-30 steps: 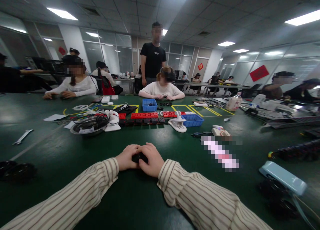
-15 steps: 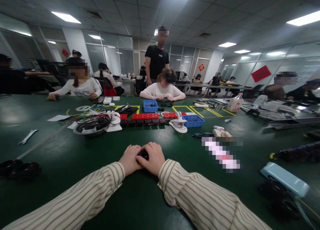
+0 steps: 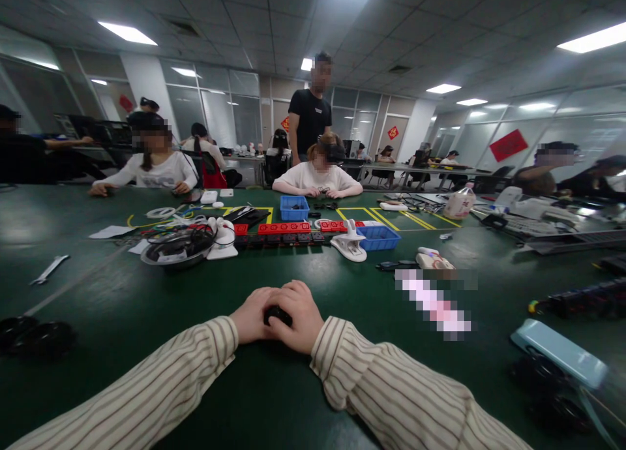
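A small, glossy, rounded black object (image 3: pixel 278 315) sits between my two hands, just above or on the green tabletop; its exact kind does not show. My left hand (image 3: pixel 249 314) is closed around its left side, with most fingers hidden behind the right ones. Over its top and right side curl the fingers of my right hand (image 3: pixel 299 316), and the right thumb lies across its near side. The two hands touch each other. The underside of the object is covered by the hands.
Beyond my hands lie red and black socket strips (image 3: pixel 283 228), a white clip (image 3: pixel 350 242), a blue bin (image 3: pixel 379 237) and a metal bowl of cables (image 3: pixel 166 259). A wrench (image 3: pixel 49 269) lies left; a light-blue case (image 3: pixel 560 352) is right. A person sits opposite.
My right fingers have shifted left over my left hand, and the right thumb has moved lower on the black object. More of the object shows. The standing person has moved slightly right.
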Tool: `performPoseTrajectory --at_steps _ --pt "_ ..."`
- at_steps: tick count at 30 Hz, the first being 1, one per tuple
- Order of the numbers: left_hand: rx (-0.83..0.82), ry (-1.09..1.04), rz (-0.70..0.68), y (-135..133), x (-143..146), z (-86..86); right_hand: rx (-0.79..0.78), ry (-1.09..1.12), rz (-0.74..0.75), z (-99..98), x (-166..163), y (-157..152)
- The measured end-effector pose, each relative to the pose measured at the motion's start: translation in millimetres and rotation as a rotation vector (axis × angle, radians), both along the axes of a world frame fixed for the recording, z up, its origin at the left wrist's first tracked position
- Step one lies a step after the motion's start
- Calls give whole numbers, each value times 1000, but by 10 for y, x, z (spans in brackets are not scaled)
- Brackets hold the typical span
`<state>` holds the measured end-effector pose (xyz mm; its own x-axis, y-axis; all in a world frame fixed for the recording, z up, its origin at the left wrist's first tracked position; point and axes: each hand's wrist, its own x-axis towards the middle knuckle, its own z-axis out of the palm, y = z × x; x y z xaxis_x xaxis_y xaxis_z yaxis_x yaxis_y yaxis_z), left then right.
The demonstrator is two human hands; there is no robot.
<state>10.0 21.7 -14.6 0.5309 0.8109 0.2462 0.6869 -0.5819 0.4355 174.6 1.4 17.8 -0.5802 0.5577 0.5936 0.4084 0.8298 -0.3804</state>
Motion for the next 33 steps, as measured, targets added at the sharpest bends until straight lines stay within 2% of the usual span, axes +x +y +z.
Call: performPoseTrajectory --at_steps 5,11,14,18,21,23,27,30,33 --pt "89 21 124 -49 42 24 -52 -44 -241 -38 -18 25" --pt "103 44 143 -54 64 51 -64 -108 -284 -103 -38 77" --pt "54 -15 85 -23 28 54 -58 -93 -228 -85 -29 78" --pt "-31 -75 -29 12 -44 81 -52 -56 -59 -49 -4 62" --pt "-78 -99 -35 29 -85 87 -50 -17 72 -38 6 37" --pt "-83 -118 -27 33 -98 74 -45 7 96 -29 7 15" --pt "-44 -91 18 -2 -58 49 -38 34 -63 -1 0 -14" --pt "13 -30 102 -74 37 65 -72 -15 -235 -4 -17 -4" --pt "72 63 194 -138 141 104 -108 -72 -344 -30 -40 19"
